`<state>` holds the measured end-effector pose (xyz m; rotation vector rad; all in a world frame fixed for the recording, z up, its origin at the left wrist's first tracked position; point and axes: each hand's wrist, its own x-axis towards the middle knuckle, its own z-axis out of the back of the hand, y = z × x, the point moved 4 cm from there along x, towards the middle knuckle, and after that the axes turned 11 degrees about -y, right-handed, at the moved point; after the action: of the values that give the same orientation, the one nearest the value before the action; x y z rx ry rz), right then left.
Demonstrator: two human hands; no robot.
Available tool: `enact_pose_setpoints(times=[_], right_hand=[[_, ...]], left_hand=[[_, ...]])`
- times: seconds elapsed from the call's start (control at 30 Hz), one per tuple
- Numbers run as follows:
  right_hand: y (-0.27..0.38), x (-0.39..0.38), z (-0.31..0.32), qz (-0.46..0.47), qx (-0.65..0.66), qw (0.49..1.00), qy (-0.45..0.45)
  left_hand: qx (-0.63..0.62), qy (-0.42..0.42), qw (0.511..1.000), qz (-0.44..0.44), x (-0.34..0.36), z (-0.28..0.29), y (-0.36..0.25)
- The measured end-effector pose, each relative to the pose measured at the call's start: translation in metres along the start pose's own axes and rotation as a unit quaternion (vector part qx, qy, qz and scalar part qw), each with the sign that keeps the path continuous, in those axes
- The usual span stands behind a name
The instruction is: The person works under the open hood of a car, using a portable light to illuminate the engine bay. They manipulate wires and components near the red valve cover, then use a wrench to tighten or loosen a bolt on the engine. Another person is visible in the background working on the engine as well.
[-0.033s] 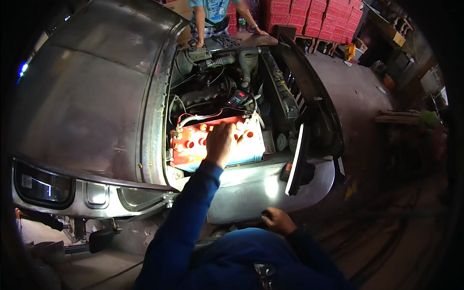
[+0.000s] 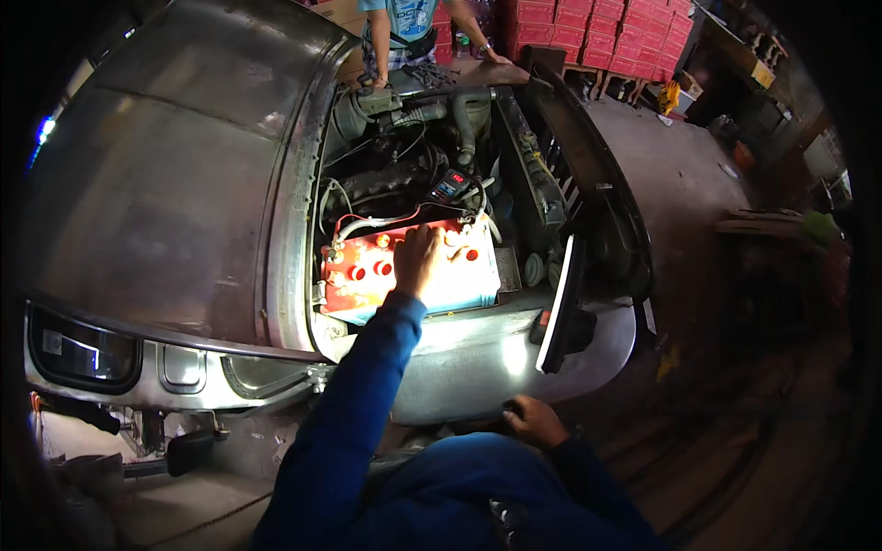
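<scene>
Near the centre of the view, reaches with the left hand (image 2: 419, 262) over a red battery (image 2: 372, 292), set just inside the near edge of an engine bay (image 2: 308, 211). Taking the battery as the middle of a clock face: bounded at 9 o'clock by a grey metal ledge (image 2: 280, 239), at 2 by a dark front panel (image 2: 606, 197), at 5 to 6 by a smooth grey fender (image 2: 450, 376). Leaves a broad stretch of fender between the battery and the right hand (image 2: 537, 423), narrowed between 3 and 4 by a lit bar lamp (image 2: 558, 308), tilted. Opens onto floor (image 2: 684, 174) beyond the front panel, between 2 and 3.

Curls the left fingers (image 2: 425, 244) down at the battery top, tips hidden; cannot tell how far apart, whether touching, or whether gripping anything. Holds the right hand at 5 o'clock, just beside the fender's near edge, fingers loosely bent; cannot tell whether gripping anything there either.

On the battery top, shows round filler holes (image 2: 384, 268): two to the 9 o'clock side of the left hand, one to the 3 o'clock side; contents lost in glare. Along the far edge, carries a red wire (image 2: 404, 220); at 1 o'clock, close by, a small black meter (image 2: 448, 186) with a red-lit display. Farther off at 1, stacked red boxes (image 2: 588, 37), contents hidden. At 12, faces a co-worker (image 2: 411, 28), both hands down by the bay's far edge.
</scene>
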<state>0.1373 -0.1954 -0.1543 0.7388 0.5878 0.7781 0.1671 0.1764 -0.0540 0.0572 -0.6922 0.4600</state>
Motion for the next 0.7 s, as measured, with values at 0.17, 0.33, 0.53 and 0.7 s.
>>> enact_pose_setpoints(times=[0.17,0.33,0.53,0.7], right_hand=[[-0.084,-0.016,0.09,-0.061,-0.081,0.993,-0.059],[-0.164,-0.016,0.175,-0.121,-0.094,0.986,-0.065],[-0.18,0.023,0.223,-0.039,-0.05,0.984,-0.168],[-0.141,0.077,0.223,-0.027,-0.031,0.987,-0.154]], left_hand=[[0.104,0.126,0.985,0.063,0.023,-0.12,0.02],[0.062,0.23,0.969,0.061,0.047,-0.133,0.009],[0.031,0.258,0.963,0.074,0.051,-0.124,-0.002],[-0.03,0.275,0.956,0.092,0.052,-0.123,0.002]])
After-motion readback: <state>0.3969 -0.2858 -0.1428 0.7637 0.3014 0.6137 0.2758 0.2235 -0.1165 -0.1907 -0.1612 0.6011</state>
